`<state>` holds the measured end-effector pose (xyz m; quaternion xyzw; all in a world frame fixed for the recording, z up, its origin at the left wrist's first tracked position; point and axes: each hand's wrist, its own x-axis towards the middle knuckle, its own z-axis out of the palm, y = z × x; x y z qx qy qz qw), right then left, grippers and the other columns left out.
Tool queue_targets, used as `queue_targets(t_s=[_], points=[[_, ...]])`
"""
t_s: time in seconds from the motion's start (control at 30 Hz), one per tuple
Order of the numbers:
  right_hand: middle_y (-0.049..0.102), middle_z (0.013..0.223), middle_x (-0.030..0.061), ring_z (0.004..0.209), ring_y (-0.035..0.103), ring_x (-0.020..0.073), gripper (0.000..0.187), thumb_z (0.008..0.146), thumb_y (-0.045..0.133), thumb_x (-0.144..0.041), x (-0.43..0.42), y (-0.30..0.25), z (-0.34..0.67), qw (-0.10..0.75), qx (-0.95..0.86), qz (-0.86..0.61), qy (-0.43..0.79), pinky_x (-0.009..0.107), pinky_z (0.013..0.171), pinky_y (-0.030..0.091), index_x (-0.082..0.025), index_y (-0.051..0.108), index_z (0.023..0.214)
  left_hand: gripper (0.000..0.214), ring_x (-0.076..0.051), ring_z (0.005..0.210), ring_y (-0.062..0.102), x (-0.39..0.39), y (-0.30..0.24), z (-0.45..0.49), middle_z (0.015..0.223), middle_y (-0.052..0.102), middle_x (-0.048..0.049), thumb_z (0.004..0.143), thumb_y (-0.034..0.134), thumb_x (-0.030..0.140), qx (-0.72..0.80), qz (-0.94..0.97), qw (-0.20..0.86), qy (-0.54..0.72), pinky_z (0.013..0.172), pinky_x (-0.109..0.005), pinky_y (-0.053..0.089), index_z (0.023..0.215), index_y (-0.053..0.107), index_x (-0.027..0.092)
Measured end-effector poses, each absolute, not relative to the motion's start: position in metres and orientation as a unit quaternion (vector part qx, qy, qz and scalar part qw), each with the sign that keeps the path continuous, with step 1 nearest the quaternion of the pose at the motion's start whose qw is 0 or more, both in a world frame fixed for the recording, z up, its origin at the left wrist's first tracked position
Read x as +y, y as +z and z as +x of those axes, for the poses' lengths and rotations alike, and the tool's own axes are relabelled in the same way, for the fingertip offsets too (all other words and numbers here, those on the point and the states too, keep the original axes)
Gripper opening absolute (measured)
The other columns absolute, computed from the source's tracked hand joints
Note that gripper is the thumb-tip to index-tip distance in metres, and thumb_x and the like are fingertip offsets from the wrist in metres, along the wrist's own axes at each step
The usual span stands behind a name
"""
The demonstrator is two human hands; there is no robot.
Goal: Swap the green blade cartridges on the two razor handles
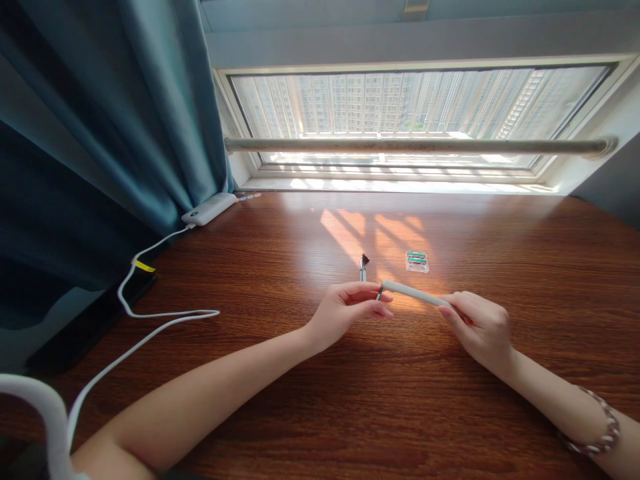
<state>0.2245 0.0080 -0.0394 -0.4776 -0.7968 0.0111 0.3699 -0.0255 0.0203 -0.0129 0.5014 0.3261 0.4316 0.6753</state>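
Note:
Between my two hands is a razor [415, 293] with a long pale grey handle, tilted with its head end to the left. My right hand [480, 327] is closed around the handle's right end. With thumb and fingers, my left hand [345, 313] pinches the small dark head at the other end. Just beyond my left hand lies a small silver tool [363, 269] with a dark brown tip; its near end is hidden behind my fingers. Farther right on the table sits a clear plastic case [417, 261] holding green and dark strips that look like razor cartridges.
A brown wooden table [280, 253] reaches to the window [415, 107], which has a horizontal rail [415, 146] across it. At the back left is a white power bank [209, 209] with a white cable [170, 315] looping over the table's left side, beside blue curtains [165, 100].

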Motion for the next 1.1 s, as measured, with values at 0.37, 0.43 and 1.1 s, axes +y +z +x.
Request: queue_targets(t_s=[0.37,0.43,1.1], points=[[0.05,0.051,-0.0005,0.049,0.044,0.0111,0.026,0.083,0.05,-0.034,0.0083,-0.039,0.2231,0.362,-0.786,-0.501,0.002,0.024,0.052,0.029,-0.016,0.065,0.072,0.022,-0.018,0.072,0.064,0.0194,-0.0136,-0.027,0.08,0.07,-0.0086,0.072,0.064,0.021,0.375,0.552,0.603,0.437,0.065,-0.027,0.049,0.091,0.067,0.012],[0.049,0.05,-0.0008,0.048,0.043,0.0107,0.027,0.083,0.05,-0.034,0.0083,-0.0386,0.223,0.371,-0.773,-0.514,0.0,0.023,0.051,0.029,-0.016,0.065,0.07,0.021,-0.018,0.073,0.065,0.0194,-0.0143,-0.0271,0.081,0.07,-0.0091,0.072,0.065,0.02,0.375,0.548,0.605,0.439,0.065,-0.028,0.049,0.091,0.067,0.011],[0.056,0.053,0.0003,0.049,0.048,0.0115,0.03,0.082,0.049,-0.041,0.0099,-0.0406,0.2233,0.36,-0.752,-0.552,0.015,0.023,0.051,0.031,-0.018,0.067,0.072,0.048,-0.017,0.072,0.066,0.0227,-0.0118,-0.0253,0.088,0.068,-0.0075,0.07,0.067,0.018,0.311,0.465,0.704,0.438,0.068,-0.029,0.05,0.116,0.051,0.02]])
